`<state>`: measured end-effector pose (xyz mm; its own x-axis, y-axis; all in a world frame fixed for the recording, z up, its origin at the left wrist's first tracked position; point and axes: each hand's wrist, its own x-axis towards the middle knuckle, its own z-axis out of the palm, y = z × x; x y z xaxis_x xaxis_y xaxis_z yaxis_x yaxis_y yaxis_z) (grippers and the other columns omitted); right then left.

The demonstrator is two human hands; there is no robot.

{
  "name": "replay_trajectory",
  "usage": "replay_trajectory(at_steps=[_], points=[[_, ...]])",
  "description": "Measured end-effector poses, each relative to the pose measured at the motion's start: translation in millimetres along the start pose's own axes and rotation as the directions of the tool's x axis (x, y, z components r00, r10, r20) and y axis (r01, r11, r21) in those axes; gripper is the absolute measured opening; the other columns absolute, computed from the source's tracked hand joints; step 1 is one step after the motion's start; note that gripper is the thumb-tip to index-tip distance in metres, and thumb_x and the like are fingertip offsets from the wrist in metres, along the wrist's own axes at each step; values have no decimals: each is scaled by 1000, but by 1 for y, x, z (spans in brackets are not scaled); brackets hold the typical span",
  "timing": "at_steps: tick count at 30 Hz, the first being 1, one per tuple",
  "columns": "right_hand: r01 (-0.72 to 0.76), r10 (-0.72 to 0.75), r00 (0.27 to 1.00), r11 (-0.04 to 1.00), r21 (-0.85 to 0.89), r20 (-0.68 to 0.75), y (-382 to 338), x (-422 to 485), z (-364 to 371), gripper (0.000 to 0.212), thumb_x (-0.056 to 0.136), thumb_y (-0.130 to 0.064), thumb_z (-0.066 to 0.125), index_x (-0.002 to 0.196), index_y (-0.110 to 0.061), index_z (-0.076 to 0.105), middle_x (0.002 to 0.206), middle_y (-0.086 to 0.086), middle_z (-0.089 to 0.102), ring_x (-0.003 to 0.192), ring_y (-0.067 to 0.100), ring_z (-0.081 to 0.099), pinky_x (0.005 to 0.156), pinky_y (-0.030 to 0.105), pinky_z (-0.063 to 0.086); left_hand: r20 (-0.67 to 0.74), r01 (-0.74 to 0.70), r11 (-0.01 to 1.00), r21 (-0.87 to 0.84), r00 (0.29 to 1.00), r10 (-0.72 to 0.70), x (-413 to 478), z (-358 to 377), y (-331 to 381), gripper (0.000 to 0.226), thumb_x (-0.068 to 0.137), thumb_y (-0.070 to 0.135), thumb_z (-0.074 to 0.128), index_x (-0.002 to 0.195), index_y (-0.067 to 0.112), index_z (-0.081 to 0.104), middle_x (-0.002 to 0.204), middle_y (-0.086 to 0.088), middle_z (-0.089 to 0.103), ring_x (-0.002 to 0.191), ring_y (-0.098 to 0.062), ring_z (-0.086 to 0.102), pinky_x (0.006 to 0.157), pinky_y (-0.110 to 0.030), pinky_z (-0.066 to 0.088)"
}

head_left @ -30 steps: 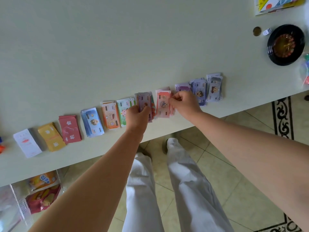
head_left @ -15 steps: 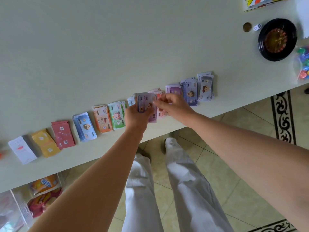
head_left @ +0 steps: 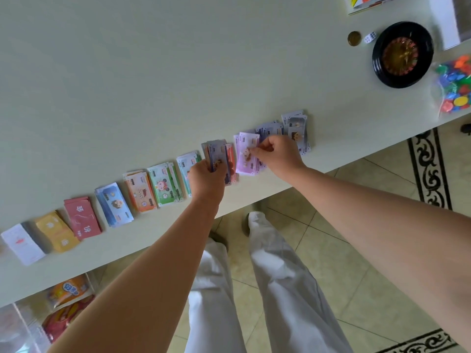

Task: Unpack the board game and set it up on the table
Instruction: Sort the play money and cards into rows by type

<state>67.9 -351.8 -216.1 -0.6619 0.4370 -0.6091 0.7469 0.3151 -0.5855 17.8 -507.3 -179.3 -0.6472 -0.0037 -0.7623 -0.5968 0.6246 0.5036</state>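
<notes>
Left hand grips a stack of bills near the surface's front edge. Right hand pinches 1 pink bill just beside that stack, its long axis running away from that edge.

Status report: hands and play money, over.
Left hand grips stack of notes. Right hand pinches pink note at pink pile. Nothing in the way.

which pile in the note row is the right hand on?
The pink-lilac 100 pile: the right hand pinches it. It sits between the bundle gripped by the left hand and the blue-grey piles.
</notes>
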Motion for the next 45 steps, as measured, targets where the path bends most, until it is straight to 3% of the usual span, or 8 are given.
replay_trajectory(at_steps=[7, 13, 19, 27, 30, 35, 42, 45], points=[[-19, 1, 996, 978, -207, -89, 1, 0, 6, 29, 85, -34, 69, 68, -18, 53, 63, -7, 54, 63, 12, 53, 58, 25, 39, 5, -2, 1000, 19, 1000, 2, -2, 10, 2, 16, 88, 14, 67, 102, 5, 67, 90, -6, 67, 74, -16, 63, 52, -17, 47], [-76, 11, 975, 953, 292, 220, 1, -11, -11, 33, 92, -34, 58, 85, -2, 62, 74, 8, 61, 56, 7, 48, 58, 23, 40, 29, 18, 1000, -16, 999, -18, -4, 24, 11, 14, 83, 16, 73, 94, 11, 67, 86, -7, 71, 79, -26, 69, 69, -37, 59], [-63, 14, 977, 972, 224, 212, 16, -9, -32, 17, 90, -27, 65, 88, -10, 68, 81, 5, 66, 74, 11, 59, 72, 24, 45, 132, 13, 996, -93, 991, -1, -9, 42, 23, 20, 87, 17, 69, 105, 9, 69, 92, -8, 72, 77, -20, 70, 59, -22, 55], [-8, -41, 967, 982, 190, 253, 20, 3, -50, 21, 95, -17, 57, 97, 1, 67, 74, -3, 61, 65, 2, 54, 63, 16, 39, 105, 19, 995, -95, 994, -9, -7, 51, 24, 9, 85, 13, 70, 89, 18, 64, 88, -5, 69, 82, -22, 67, 64, -25, 56], [-10, -44, 961, 981, 196, 272, 20, 3, -51, 21, 95, -18, 57, 98, 0, 67, 75, -3, 62, 65, 1, 54, 62, 14, 38, 120, 24, 995, -96, 993, -12, -7, 51, 22, 15, 84, 12, 71, 98, 12, 67, 93, -9, 71, 83, -25, 69, 68, -29, 58], [5, -41, 979, 985, 174, 201, 24, 4, -53, 16, 90, -21, 65, 91, -6, 68, 78, 0, 65, 75, 11, 59, 67, 19, 45, 93, 10, 997, -76, 996, -3, -7, 53, 23, 16, 85, 15, 70, 101, 12, 67, 91, -5, 70, 80, -20, 67, 62, -22, 53], [-36, 36, 999, 999, 24, 2, 33, 17, -47, 26, 85, -27, 69, 71, -5, 66, 63, 1, 63, 61, 14, 58, 67, 29, 51, 44, 19, 994, -104, 999, -14, -2, 48, 28, 7, 93, 9, 57, 97, 12, 63, 83, -2, 69, 72, -12, 65, 54, -14, 51], [-46, 43, 997, 997, -63, -58, 30, 19, -42, 25, 84, -24, 67, 67, -5, 64, 64, 5, 63, 66, 22, 61, 66, 34, 52, 28, -2, 998, -70, 1000, 4, 2, 47, 26, 14, 90, 12, 63, 103, 7, 65, 90, -8, 71, 83, -22, 70, 60, -23, 55]])
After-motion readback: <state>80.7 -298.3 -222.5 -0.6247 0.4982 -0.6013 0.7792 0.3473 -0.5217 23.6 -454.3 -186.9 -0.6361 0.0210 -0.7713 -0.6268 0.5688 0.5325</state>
